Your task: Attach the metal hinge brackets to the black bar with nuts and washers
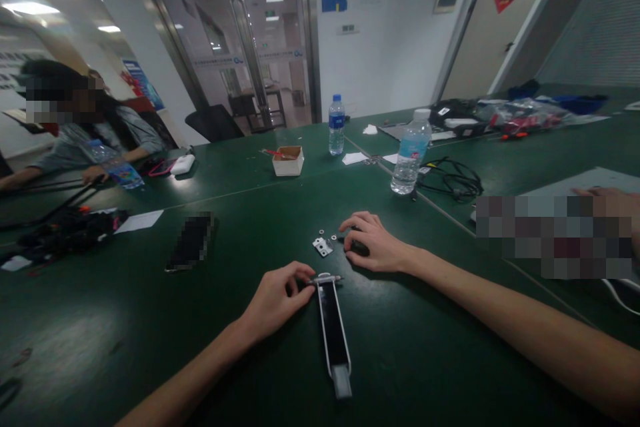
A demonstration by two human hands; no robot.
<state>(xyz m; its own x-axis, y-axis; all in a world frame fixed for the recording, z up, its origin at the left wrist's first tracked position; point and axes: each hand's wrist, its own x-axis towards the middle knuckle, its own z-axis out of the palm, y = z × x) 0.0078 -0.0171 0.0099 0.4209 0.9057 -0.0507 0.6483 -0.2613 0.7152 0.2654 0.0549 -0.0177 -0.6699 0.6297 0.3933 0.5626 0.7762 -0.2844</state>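
Note:
A long, narrow device [334, 327] with a white loop frame, dark middle and grey end piece lies on the green table in front of me. Across its far end sits a thin metal rod [331, 279]. My left hand [283, 297] pinches the rod's left end between thumb and fingertips. My right hand [373, 243] rests on the table beyond the device, fingers bent, with thumb and index finger apart. A dark patch shows under its palm; I cannot tell what it is. Left of its fingertips lie a small metal plate with holes [323, 247] and small washers [333, 237].
A phone [191, 241] lies to the left. Farther back stand a small box [288, 161] and two water bottles [337, 125] [411, 152], with a black cable [453, 179] at right. One person sits at the far left; another person's hand [610, 203] is at the right edge.

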